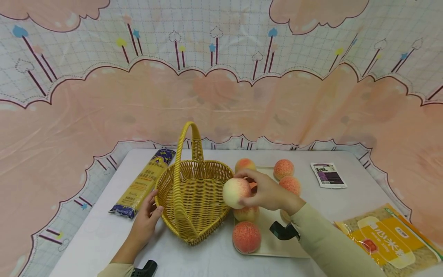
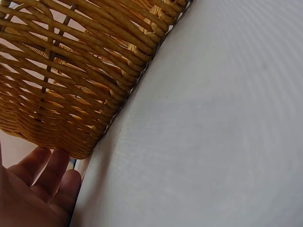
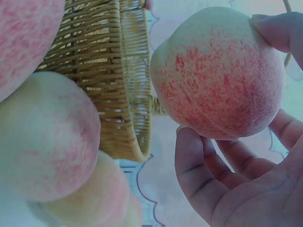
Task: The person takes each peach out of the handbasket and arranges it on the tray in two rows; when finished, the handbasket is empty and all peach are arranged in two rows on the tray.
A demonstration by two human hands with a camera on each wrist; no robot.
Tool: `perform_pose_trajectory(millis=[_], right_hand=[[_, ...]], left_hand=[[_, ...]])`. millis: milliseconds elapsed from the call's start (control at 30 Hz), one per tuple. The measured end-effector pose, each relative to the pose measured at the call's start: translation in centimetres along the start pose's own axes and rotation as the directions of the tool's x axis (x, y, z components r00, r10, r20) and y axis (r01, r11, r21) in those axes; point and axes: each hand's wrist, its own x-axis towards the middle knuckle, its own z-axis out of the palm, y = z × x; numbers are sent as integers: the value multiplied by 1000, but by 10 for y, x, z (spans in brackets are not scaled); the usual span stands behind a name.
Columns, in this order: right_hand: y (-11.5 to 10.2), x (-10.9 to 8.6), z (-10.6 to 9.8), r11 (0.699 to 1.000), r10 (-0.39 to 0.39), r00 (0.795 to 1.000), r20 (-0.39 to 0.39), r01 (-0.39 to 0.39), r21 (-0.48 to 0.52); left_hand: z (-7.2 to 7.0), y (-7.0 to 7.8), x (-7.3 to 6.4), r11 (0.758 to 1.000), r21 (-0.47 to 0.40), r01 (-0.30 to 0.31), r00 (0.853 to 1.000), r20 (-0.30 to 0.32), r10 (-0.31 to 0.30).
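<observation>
A pale yellow and pink peach is pinched between the thumb and fingers of my right hand, raised beside the right rim of the basket. In the right wrist view the held peach shows its red-speckled side. The yellow wicker basket, heart-shaped with a tall arched handle, has nothing in it. My left hand rests against the basket's left side; in the left wrist view its fingers touch the woven wall. More peaches lie on a cream tray, partly hidden by my right hand.
A pack of spaghetti lies left of the basket. Toward the right are a small white and purple packet and a large yellow-orange bag. A patterned cloth hangs behind the white table.
</observation>
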Motion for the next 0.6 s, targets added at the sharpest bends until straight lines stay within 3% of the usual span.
perform_pose_trajectory(millis=[233,600], right_hand=[[7,-17,-9,1000,-16,999,-41,16,10],[20,-46,-22,997,19,996,-87,-26,-79]], left_hand=[[0,1,-1,1000,-3,-2,1000,0,2],[-1,2,-1,1000,-7,2,1000,4,-2]])
